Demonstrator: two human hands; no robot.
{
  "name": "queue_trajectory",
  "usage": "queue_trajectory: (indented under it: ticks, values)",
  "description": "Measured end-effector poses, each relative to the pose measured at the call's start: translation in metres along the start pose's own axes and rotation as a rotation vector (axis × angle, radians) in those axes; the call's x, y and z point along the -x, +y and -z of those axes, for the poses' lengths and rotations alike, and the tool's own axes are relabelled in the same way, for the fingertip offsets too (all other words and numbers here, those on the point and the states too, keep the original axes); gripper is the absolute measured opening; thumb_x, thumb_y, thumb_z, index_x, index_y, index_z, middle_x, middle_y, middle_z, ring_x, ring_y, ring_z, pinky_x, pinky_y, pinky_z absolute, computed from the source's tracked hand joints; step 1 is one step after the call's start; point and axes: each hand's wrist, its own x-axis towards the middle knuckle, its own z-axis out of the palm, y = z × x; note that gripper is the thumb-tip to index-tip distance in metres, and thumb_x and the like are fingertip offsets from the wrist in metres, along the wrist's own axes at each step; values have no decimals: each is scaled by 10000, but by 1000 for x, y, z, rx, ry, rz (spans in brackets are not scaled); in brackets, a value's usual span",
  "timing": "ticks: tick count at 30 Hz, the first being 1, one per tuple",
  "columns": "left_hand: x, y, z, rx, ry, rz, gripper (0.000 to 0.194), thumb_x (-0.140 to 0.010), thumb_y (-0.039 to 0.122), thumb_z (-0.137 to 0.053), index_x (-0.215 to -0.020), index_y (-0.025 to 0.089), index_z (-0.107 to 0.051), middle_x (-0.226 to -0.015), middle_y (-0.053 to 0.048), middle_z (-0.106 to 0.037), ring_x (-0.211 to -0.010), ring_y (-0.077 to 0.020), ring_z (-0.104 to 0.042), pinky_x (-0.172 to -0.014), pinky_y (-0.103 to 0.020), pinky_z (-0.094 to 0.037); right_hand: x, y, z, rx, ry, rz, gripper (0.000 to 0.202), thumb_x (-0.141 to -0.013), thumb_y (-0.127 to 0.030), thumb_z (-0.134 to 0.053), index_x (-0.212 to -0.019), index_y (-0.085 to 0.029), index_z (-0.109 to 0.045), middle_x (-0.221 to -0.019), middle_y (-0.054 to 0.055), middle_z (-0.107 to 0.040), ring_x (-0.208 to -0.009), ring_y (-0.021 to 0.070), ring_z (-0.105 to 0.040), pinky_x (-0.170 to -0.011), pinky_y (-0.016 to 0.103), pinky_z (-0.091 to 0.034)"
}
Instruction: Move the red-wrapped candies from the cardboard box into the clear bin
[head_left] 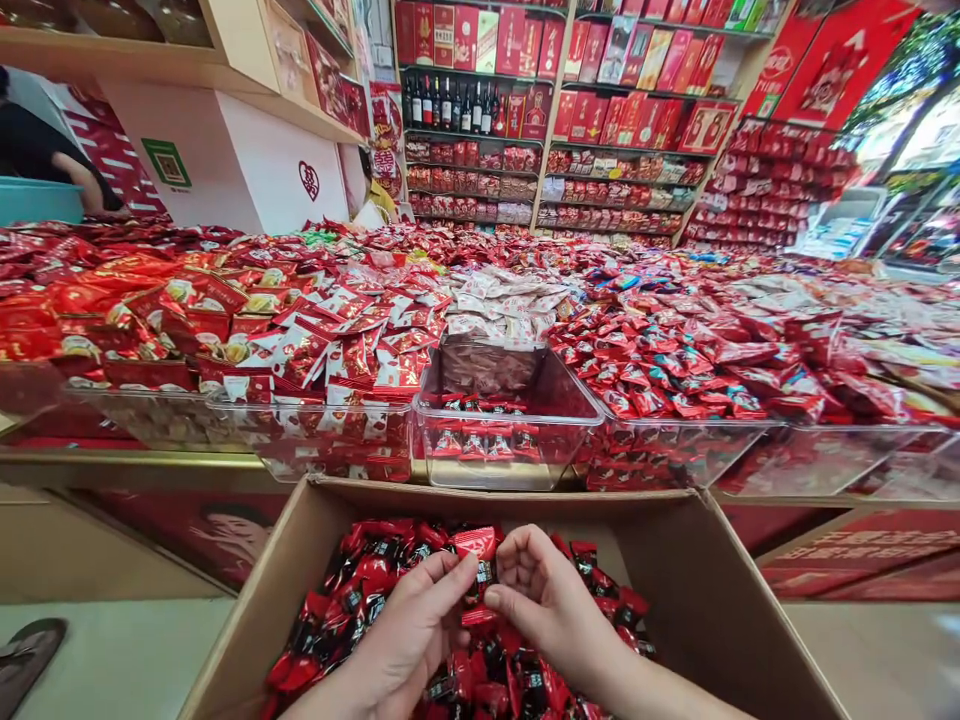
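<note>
A red and black wrapped candy [475, 545] is held upright above the open cardboard box [300, 560]. My left hand [412, 620] pinches its left side, thumb across the front. My right hand [551, 610] is closed in a loose curl at its right side, the thumb against the wrapper's edge; its palm is partly hidden. Below both hands, many loose candies [360, 580] of the same kind fill the box. Just beyond the box stands a clear plastic bin [510, 410] with rows of the same candies on its bottom.
Clear bins heaped with red sweets [660, 360] and red-and-white packets [330, 340] flank the low bin. White packets [510, 300] lie behind it. Shelves [480, 70] of boxes and bottles rise at the back. A person's arm [82, 175] shows by a blue tub [37, 200] at far left.
</note>
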Motion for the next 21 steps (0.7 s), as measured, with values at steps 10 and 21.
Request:
queue_trajectory:
  ticks: [10,21]
  values:
    - [-1,0,2,-68,41,-4,282,-641,423,-613,-666,178,-475,-604,38,-523,-566,-99,-468,-508,-196,-340,10,-21,9,1089,-164,657,178,-739,-192,-482,-915,-176,-491,-1014,102,-525,-844,190,-511,-693,285,-442]
    - [3,8,9,-97,-154,62,330,-572,466,-640,-632,154,-554,-515,8,-570,-442,-64,-462,-441,-165,-279,-57,-155,43,1321,246,847,60,-718,-131,-454,-741,-178,-485,-844,44,-548,-780,123,-517,-659,225,-410]
